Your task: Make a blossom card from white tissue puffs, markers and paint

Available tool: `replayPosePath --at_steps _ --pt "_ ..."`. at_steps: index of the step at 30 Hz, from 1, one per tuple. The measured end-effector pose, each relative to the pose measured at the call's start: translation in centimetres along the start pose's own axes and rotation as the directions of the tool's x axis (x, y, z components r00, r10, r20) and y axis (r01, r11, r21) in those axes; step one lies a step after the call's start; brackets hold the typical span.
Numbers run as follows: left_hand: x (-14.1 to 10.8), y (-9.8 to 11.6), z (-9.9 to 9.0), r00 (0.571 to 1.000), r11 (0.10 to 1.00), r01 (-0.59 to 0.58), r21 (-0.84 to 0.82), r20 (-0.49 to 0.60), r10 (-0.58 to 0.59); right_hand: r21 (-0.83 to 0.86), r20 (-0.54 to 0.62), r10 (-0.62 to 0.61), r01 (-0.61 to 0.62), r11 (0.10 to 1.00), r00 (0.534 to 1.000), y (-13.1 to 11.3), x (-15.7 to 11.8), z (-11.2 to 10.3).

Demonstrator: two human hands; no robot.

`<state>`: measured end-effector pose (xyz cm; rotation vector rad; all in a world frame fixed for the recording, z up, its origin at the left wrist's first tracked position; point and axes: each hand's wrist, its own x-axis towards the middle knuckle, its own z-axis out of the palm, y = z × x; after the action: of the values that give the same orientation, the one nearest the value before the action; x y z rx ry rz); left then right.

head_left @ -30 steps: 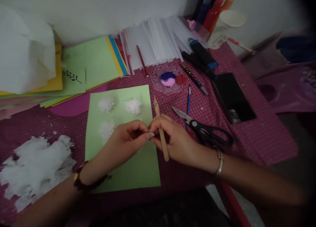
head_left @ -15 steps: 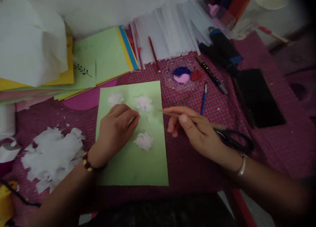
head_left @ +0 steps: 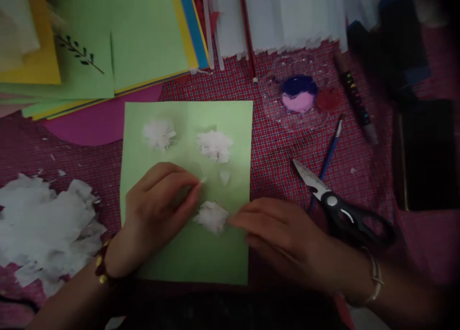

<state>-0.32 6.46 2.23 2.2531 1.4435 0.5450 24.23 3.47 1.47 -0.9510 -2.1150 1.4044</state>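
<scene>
A green sheet (head_left: 187, 263) lies in the middle with three fluffy white paper clusters, one at its upper left (head_left: 159, 133), one at its upper right (head_left: 215, 145) and one lower down (head_left: 212, 217). Between the two right clusters lies a small white piece (head_left: 224, 177). My left hand (head_left: 158, 210) is over the sheet, thumb and forefinger pinched on a tiny white paper bit (head_left: 203, 180). My right hand (head_left: 283, 239) is at the sheet's right edge, its fingertips beside the lower cluster; it is blurred, and whether it holds anything is hidden.
Torn white paper (head_left: 46, 224) is piled at the left. Scissors (head_left: 334, 203), a blue brush (head_left: 330, 150), a paint palette (head_left: 300, 93), a black marker (head_left: 354, 97) and a dark phone-like slab (head_left: 427, 157) lie at the right. Coloured sheets (head_left: 147, 38) are stacked behind.
The view has moved closer to the sheet. My right hand has moved down, towards the lower cluster, and the thin stick it held no longer shows. The scissors are now uncovered.
</scene>
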Motion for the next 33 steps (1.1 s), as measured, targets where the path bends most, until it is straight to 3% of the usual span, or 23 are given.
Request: replayPosePath --at_steps 7,12,15,17,20,25,30,33 --pt "-0.5 -0.3 -0.6 0.982 0.986 -0.121 -0.117 0.132 0.137 -0.182 0.111 -0.175 0.193 0.964 0.978 0.2 0.0 0.3" --pt "-0.3 -1.2 -0.4 0.943 0.965 -0.164 -0.206 0.253 0.215 -0.231 0.150 -0.179 0.210 0.950 0.972 0.1 -0.3 0.3" --pt "0.0 -1.6 -0.5 0.908 0.956 -0.199 -0.214 0.327 0.262 -0.180 0.101 -0.209 0.225 0.958 0.973 0.0 -0.5 -0.2" --pt "0.2 -1.6 -0.5 0.897 0.951 -0.208 -0.230 0.343 0.279 -0.097 -0.005 -0.180 0.179 0.979 0.984 -0.1 -0.6 -0.8" --pt "0.4 -1.6 -0.5 0.891 0.945 -0.203 -0.256 0.352 0.287 0.076 -0.146 -0.016 0.028 0.997 0.989 -0.2 -0.5 -1.5" --pt "0.3 -1.6 -0.4 0.895 0.942 -0.207 -0.264 0.338 0.291 0.273 -0.117 0.163 -0.126 0.954 0.980 -0.3 0.5 -1.3" --pt "0.2 -1.8 -0.1 0.897 0.939 -0.228 -0.257 0.320 0.305 0.288 -0.080 0.161 -0.132 0.948 0.984 -0.1 1.2 -0.9" --pt "0.2 -1.8 0.0 0.898 0.939 -0.229 -0.256 0.317 0.305 0.310 -0.122 0.169 -0.124 0.943 0.978 -0.1 1.1 -1.0"
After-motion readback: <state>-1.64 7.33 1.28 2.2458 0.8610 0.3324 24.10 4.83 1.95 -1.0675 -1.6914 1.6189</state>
